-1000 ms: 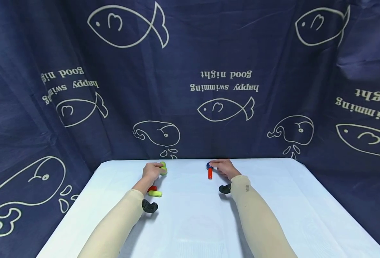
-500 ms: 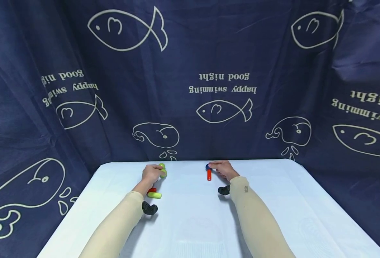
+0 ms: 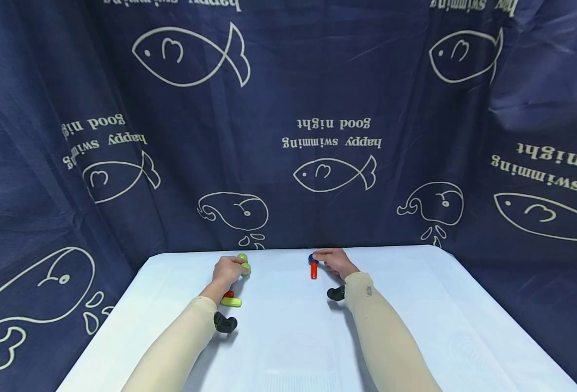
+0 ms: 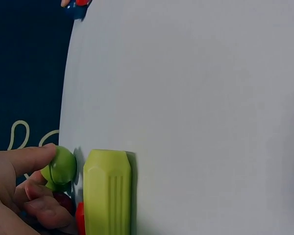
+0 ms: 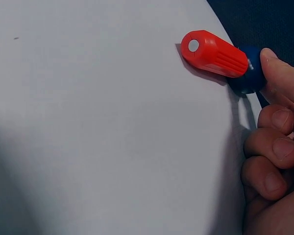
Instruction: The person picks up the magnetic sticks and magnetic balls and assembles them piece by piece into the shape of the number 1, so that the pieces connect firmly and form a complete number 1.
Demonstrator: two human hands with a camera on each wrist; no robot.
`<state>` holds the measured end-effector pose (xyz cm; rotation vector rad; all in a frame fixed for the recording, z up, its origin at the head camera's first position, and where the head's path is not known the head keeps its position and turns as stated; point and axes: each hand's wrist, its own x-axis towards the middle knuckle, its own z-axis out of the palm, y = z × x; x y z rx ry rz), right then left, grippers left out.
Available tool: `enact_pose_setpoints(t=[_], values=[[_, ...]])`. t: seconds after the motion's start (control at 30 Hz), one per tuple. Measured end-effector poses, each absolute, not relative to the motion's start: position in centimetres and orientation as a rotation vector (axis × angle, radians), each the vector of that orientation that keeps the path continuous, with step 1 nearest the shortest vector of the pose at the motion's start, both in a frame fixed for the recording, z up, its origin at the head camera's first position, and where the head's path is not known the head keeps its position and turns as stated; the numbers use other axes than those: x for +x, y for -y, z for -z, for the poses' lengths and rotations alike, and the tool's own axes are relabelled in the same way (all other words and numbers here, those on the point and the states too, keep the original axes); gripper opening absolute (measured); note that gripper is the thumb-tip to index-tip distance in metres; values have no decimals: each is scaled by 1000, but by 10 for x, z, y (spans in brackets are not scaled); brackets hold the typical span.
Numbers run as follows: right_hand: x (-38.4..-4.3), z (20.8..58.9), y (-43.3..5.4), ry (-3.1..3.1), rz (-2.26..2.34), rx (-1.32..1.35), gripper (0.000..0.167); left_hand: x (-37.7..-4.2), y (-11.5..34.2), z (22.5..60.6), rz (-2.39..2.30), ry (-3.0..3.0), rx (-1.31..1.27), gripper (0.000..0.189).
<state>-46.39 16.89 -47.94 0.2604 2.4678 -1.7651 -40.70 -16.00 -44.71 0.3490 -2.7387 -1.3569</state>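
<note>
At the far left of the table, my left hand (image 3: pixel 228 270) pinches a green ball (image 4: pixel 63 165) between thumb and fingers. Another green ball (image 3: pixel 242 257) sits just behind it. By the left wrist lie a yellow-green ridged bar (image 4: pixel 107 193) and a red bar (image 4: pixel 80 218), partly hidden. A dark red rounded piece (image 4: pixel 63 200) shows under the left fingers. My right hand (image 3: pixel 336 261) holds a blue ball (image 5: pixel 252 71) by thumb and forefinger, its other fingers curled. Touching that ball is a red ridged bar (image 5: pixel 215 54) with a silver round end, pointing towards me.
A white cloth covers the table (image 3: pixel 288 326). Its far edge runs just behind both hands, close to a dark blue curtain (image 3: pixel 288 218) with fish and whale drawings. Black wrist devices stick out inward from the left sleeve (image 3: pixel 225 323) and right sleeve (image 3: pixel 336 293).
The head view has tilted slightly, so the whole scene sits lower and a little to the left. Both hands keep their hold on the balls, with little visible movement.
</note>
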Motion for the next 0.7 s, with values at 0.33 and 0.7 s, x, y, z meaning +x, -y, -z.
enact_pose_setpoints(t=[0.33,0.7], values=[[-464,479,-168,-2463,1775,256,34,-411,162,450,1321,2755,353,40],[-462,477,-168,-2471,1764,263,33,-410,162,449,1275,2795,377,42]])
